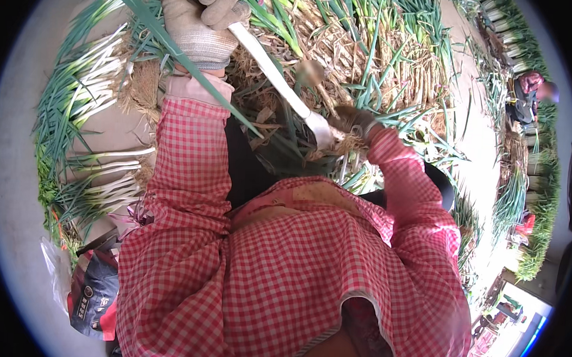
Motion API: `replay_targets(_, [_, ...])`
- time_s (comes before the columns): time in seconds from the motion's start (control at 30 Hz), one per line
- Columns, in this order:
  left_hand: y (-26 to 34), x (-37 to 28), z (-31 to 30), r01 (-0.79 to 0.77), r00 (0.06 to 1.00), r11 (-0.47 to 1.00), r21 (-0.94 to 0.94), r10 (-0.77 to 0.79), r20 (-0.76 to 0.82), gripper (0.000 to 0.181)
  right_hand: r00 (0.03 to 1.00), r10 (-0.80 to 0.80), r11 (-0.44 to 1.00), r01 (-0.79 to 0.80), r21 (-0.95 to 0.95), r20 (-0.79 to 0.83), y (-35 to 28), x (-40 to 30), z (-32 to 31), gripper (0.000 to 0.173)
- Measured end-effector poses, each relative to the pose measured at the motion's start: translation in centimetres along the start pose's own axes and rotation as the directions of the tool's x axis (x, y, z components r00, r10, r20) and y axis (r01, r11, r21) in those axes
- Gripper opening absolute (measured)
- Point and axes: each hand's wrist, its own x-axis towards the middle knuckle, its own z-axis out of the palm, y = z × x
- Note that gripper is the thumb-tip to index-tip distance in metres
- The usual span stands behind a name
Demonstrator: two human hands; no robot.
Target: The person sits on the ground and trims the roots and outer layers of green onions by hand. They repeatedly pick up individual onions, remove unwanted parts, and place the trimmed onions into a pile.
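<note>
My left hand (202,24), in a knitted work glove, grips a long scallion (267,70) at the top of the view. Its white stalk slants down to the right, and one green leaf (176,51) hangs across my left forearm. My right hand (358,120), gloved and partly shaded, is closed at the scallion's root end. A loose pale outer layer (319,132) is bunched around the stalk there. The fibrous roots (351,142) show just below my right fingers. The exact grip of those fingertips is hidden.
Untrimmed scallions (368,53) with dry brown husks are heaped ahead. Clean white-stalked scallions (96,74) lie in rows on the floor at left. Leaf scraps lie by my knees. A person (526,95) sits far right among more bundles. A dark printed bag (94,294) stands lower left.
</note>
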Motion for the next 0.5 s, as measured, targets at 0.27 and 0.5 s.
replay_targets(0.27, [-4.3, 0.8, 1.5, 0.038, 0.818, 0.934, 0.355, 0.175, -0.549, 0.045, 0.939, -0.245, 0.503, 0.336, 0.796, -0.241, -14.8, -6.2, -8.8, 0.047])
replay_targets(0.5, [-6.2, -0.3, 3.4, 0.214, 0.755, 0.924, 0.318, 0.05, -0.654, 0.029, 0.826, -0.127, 0.623, 0.497, 0.604, -0.55, -15.6, -8.2, -10.0, 0.047])
